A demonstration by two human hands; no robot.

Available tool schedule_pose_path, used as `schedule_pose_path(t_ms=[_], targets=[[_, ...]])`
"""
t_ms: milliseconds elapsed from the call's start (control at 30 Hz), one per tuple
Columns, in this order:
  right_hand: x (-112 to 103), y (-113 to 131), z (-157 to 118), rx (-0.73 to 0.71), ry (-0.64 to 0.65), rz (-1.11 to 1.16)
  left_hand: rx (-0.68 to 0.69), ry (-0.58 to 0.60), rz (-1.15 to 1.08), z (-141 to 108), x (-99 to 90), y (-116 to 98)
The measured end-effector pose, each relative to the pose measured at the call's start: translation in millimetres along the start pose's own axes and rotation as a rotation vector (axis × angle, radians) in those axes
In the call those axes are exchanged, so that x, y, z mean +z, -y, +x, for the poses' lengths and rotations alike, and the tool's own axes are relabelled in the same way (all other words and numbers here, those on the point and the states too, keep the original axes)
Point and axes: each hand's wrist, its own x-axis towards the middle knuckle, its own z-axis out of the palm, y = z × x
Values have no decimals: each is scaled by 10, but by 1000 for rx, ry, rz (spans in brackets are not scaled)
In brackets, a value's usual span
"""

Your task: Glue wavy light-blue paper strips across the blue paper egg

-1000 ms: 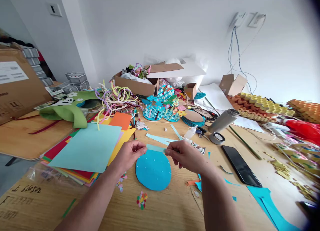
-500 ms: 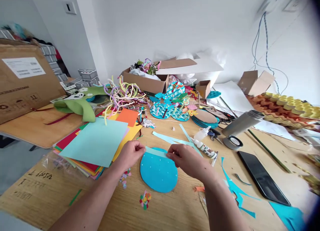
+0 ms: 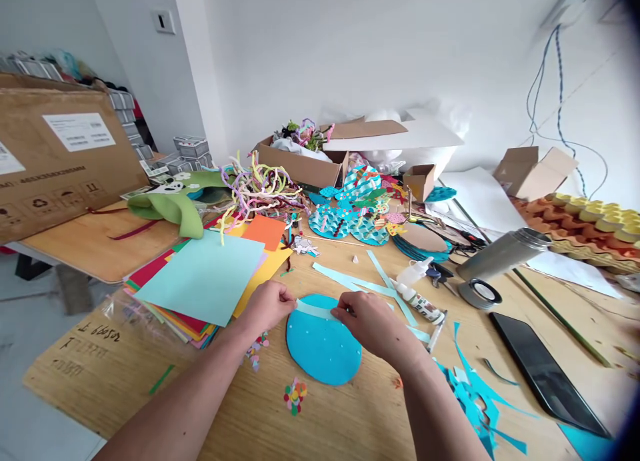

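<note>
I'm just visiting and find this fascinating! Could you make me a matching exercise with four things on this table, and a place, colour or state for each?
Things:
1. Round piece
2. Paper strip over the round piece
3. Smartphone
4. Confetti dots

Descriptions:
A. Dark screen, lying to the right of the right forearm
B. Many colours, in small clusters on the table
C. Bright blue with small white spots
D. Pale, held between the left hand and the right hand

Right pairs: 1-C, 2-D, 3-A, 4-B
</note>
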Motion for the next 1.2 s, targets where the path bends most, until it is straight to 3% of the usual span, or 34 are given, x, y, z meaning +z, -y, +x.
schedule_pose_path(t_ms=[1200], targets=[[2, 146, -26, 8, 44, -112, -25, -6, 99, 51, 68, 76]])
